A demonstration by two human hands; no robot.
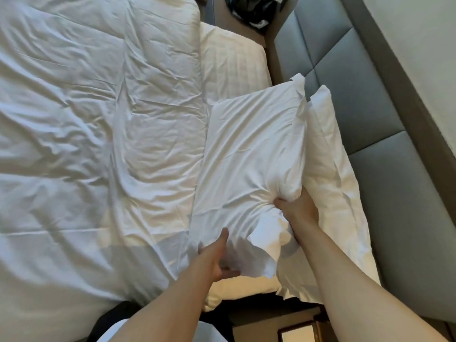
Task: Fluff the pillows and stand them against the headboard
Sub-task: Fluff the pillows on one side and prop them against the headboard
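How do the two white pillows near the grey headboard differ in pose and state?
The front pillow is gripped by the left hand and right hand; the back pillow is untouched. The front pillow leans on the back pillow, which rests against the headboard. Both are white.

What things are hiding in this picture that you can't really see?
- Head view: the back pillow is mostly covered by the front pillow.
- The right hand has its fingertips buried in the front pillow; the left hand has its fingers tucked under it.
- The dark bundle is cut off by the top edge, so it can't be identified.
- The headboard base is hidden behind the pillows.
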